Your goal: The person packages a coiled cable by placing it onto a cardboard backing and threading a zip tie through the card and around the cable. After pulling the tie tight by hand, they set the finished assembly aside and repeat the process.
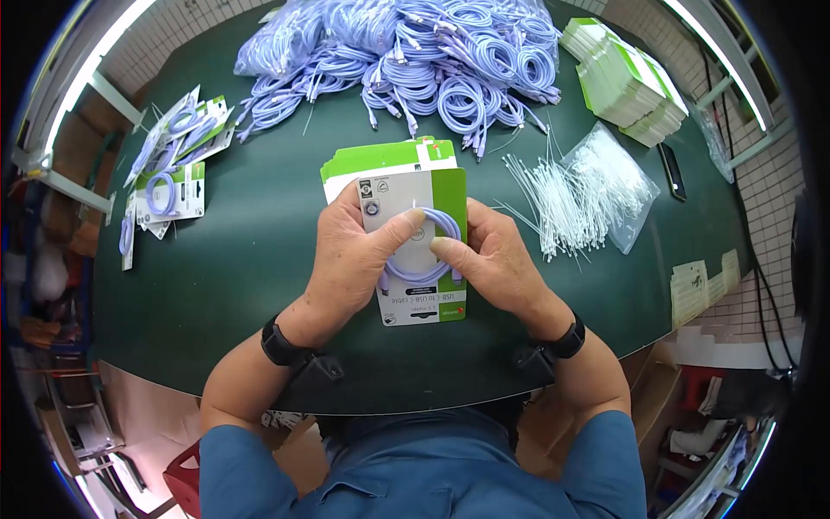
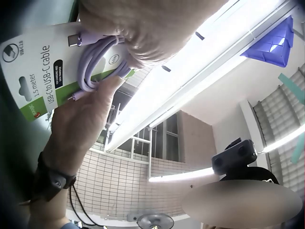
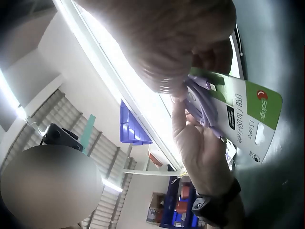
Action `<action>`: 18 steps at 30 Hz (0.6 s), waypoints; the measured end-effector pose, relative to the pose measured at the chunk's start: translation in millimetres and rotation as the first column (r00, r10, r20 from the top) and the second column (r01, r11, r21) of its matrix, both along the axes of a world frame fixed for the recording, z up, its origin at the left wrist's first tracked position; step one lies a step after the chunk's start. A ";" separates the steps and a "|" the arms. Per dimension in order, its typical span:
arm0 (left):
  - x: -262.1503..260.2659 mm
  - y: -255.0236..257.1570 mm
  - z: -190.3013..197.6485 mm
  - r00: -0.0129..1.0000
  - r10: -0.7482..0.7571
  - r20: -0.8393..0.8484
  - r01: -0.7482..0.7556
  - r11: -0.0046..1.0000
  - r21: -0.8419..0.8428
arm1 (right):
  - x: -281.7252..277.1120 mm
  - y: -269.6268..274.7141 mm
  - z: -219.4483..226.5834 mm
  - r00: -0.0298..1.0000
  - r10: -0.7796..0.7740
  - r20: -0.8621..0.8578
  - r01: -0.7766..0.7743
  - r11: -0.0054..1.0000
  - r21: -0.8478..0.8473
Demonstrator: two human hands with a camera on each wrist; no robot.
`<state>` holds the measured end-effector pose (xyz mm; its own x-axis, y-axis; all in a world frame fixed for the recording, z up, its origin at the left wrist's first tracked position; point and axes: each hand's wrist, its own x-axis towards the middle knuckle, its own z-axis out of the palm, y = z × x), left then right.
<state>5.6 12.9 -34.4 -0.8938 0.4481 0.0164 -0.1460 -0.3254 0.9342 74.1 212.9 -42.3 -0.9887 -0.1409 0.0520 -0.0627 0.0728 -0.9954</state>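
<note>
A coiled lilac USB-C cable [image 1: 421, 275] lies against a white and green printed card [image 1: 399, 309], held up over the table. My left hand [image 1: 350, 251] grips the card's left side, its thumb pressing on the top of the coil. From the other side my right hand [image 1: 497, 255] grips the card, thumb on the coil's right part and fingers behind. In the left wrist view a connector [image 2: 75, 40] sticks out beside the coil. The right wrist view shows the card's green end [image 3: 263, 102] clear of the fingers. Behind it lies a stack of similar cards [image 1: 346, 162].
A large heap of lilac cables [image 1: 406, 69] covers the far table. White cable ties [image 1: 562, 203] lie right, partly in a clear bag [image 1: 635, 208]. Carded cables [image 1: 162, 194] sit at left. Bundled cards [image 1: 627, 82] and a dark phone [image 1: 672, 171] are at far right.
</note>
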 end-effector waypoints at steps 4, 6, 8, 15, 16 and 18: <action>0.4 6.0 -0.8 0.999 0.039 -0.013 -0.038 0.997 0.071 | -1.4 0.9 6.8 0.998 -0.025 0.054 0.030 0.996 -0.082; 4.2 10.0 8.2 0.815 0.316 -0.486 -0.396 0.915 -0.070 | -2.7 4.5 3.9 0.995 -0.086 0.051 0.089 0.994 -0.060; 8.4 10.4 18.5 0.616 0.363 -0.699 -0.558 0.827 -0.063 | -3.8 7.7 -0.6 0.980 -0.195 0.046 0.196 0.980 -0.030; 27.4 13.6 10.8 0.205 -0.278 -0.938 -0.553 0.758 -0.346 | -0.9 -0.5 -2.1 0.931 -0.326 -0.161 0.318 0.945 -0.076; 27.9 16.1 9.6 0.200 -0.283 -0.938 -0.552 0.758 -0.347 | 0.3 -0.5 -3.2 0.921 -0.336 -0.197 0.338 0.941 -0.025; 28.4 20.6 8.6 0.246 -0.254 -0.935 -0.542 0.764 -0.350 | 1.6 -8.3 -2.3 0.911 -0.363 -0.197 0.353 0.932 -0.081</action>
